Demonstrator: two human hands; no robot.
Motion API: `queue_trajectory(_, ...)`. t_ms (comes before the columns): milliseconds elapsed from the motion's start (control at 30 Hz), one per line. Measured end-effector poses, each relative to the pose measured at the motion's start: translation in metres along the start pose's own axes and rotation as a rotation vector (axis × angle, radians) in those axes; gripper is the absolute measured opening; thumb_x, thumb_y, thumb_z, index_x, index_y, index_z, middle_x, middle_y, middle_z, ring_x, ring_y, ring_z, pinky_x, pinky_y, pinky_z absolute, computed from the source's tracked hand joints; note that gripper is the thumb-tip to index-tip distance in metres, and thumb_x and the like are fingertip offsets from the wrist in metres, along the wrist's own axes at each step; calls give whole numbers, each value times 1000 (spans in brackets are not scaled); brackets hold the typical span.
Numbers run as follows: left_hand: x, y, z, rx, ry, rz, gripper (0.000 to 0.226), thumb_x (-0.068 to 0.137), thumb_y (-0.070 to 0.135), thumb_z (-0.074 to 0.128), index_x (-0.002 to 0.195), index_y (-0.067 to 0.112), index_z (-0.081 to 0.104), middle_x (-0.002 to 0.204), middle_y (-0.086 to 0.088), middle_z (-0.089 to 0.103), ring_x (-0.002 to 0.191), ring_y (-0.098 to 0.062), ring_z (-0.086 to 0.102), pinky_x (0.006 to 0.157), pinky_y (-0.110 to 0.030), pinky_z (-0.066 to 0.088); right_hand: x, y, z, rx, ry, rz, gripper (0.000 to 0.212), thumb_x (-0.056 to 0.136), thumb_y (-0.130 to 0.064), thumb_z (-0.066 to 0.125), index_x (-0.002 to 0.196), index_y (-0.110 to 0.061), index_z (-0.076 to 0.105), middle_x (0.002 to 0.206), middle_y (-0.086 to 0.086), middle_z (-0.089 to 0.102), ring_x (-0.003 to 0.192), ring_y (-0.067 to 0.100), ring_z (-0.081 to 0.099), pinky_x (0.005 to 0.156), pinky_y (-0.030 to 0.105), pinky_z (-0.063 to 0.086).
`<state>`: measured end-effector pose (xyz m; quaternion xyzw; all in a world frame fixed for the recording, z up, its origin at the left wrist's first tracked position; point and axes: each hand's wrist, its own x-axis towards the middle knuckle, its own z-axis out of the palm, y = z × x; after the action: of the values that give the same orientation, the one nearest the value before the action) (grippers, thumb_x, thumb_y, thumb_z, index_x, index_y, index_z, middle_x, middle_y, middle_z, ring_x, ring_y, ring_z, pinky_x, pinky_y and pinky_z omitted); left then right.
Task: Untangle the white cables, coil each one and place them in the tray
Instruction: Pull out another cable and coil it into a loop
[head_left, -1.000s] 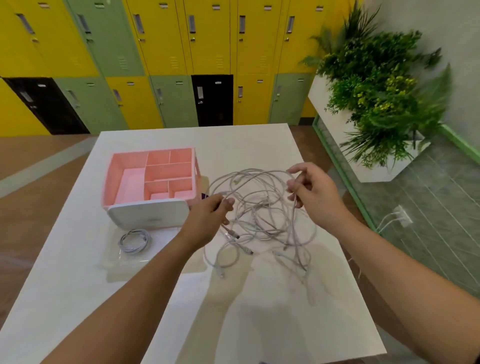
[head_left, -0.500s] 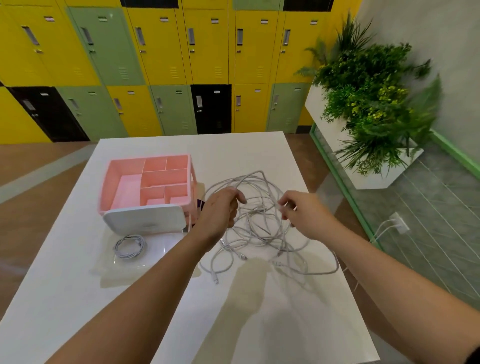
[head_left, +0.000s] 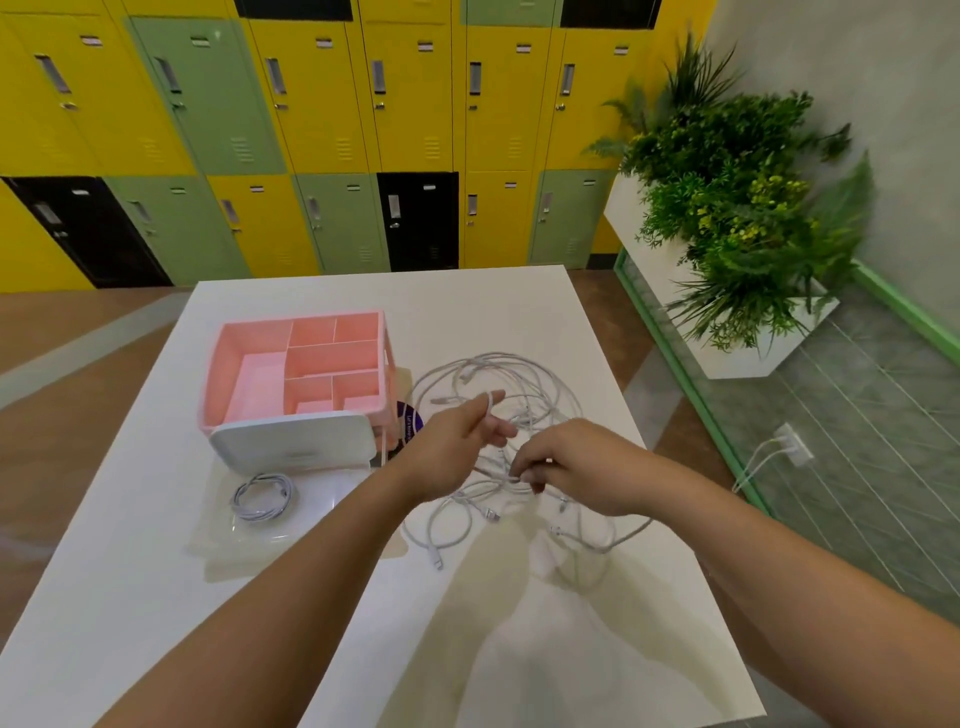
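Note:
A tangle of white cables (head_left: 524, 384) lies on the white table (head_left: 467, 306), right of centre. My left hand (head_left: 457, 441) hovers over its left side with fingers stretched out, and a cable strand loops over its raised index finger. My right hand (head_left: 571, 467) sits over the middle of the tangle, its fingertips pinching a strand. One coiled white cable (head_left: 262, 496) lies on a clear tray (head_left: 228, 540) at the left, in front of the pink organiser.
A pink compartment organiser (head_left: 249, 338) with a white front stands at the table's left. A purple sticker (head_left: 410, 423) shows beside it. Lockers line the back wall. A planter (head_left: 737, 228) stands on the floor to the right. The table's near half is bare.
Both hands have lowered toward the table and drawn closer together. My left hand has opened its fingers. My right hand moved left and down onto the middle of the tangle.

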<state>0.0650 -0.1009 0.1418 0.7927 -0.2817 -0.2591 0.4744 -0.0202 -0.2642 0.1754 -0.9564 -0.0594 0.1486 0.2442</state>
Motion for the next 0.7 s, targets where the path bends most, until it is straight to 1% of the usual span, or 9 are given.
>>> queue_trajectory(33, -3, -1, 0, 62, -42, -6, 34, 105, 21, 34, 127, 11, 57, 127, 17, 54, 100, 7, 58, 86, 0, 38, 1, 0, -5, -15, 26, -1, 19, 94, -19, 55, 102, -24, 71, 84, -12, 67, 82, 7, 61, 79, 29, 49)
queue_trajectory(100, -9, 0, 0, 99, -121, -2, 35, 105, 23, 33, 131, 14, 54, 120, 11, 62, 102, 2, 60, 81, 1, 39, 3, -2, -12, -44, 57, 1, 19, 94, -17, 54, 100, -23, 72, 85, -12, 65, 84, 9, 60, 80, 32, 49)
queue_trajectory(167, -13, 4, -3, 127, -165, 28, 36, 105, 27, 32, 137, 24, 48, 101, 9, 69, 88, 1, 62, 83, -10, 44, 4, -4, -15, -38, 69, 2, 19, 95, -17, 54, 100, -21, 72, 85, -10, 65, 83, 10, 59, 81, 31, 48)
queue_trajectory(200, -13, 4, -4, 132, -165, 41, 33, 104, 26, 33, 132, 29, 52, 89, 9, 68, 82, -1, 61, 83, -18, 46, 3, -6, -16, -22, 76, 0, 19, 95, -17, 54, 100, -20, 72, 85, -9, 65, 83, 10, 59, 81, 31, 48)
queue_trajectory(300, -18, 5, -10, 69, -136, 51, 34, 103, 29, 32, 84, 42, 57, 72, 10, 55, 68, -3, 49, 74, -26, 41, 6, -12, -15, 62, 113, -16, 18, 95, -17, 57, 102, -20, 73, 82, -10, 65, 80, 6, 59, 77, 21, 46)
queue_trajectory(367, -22, 5, -13, 10, -136, 62, 44, 104, 34, 29, 70, 44, 55, 69, 11, 49, 63, -1, 44, 70, -24, 36, 9, -18, -16, 79, 136, -20, 19, 94, -17, 57, 103, -21, 73, 79, -14, 63, 77, -1, 56, 71, 11, 40)
queue_trajectory(467, -23, -2, -21, -53, -147, 39, 35, 104, 34, 32, 80, 39, 58, 71, 11, 51, 66, -4, 46, 74, -26, 39, 13, -24, -20, 66, 162, -9, 16, 94, -16, 59, 101, -18, 73, 77, -20, 59, 73, -6, 54, 66, 5, 35)
queue_trajectory(600, -23, -5, -34, -154, -83, 5, 28, 105, 24, 35, 120, 23, 59, 87, 1, 69, 76, 0, 63, 74, -12, 46, 13, -30, -22, 9, 142, 2, 13, 92, -18, 60, 98, -19, 72, 83, -18, 61, 81, 1, 56, 71, 11, 40)
queue_trajectory(700, -23, -7, -41, -249, 25, 7, 25, 103, 16, 41, 120, 15, 59, 93, -2, 72, 76, -2, 66, 73, -11, 50, 12, -41, -17, 43, 71, -18, 12, 91, -17, 62, 96, -20, 72, 82, -16, 62, 79, -1, 57, 72, 13, 42)
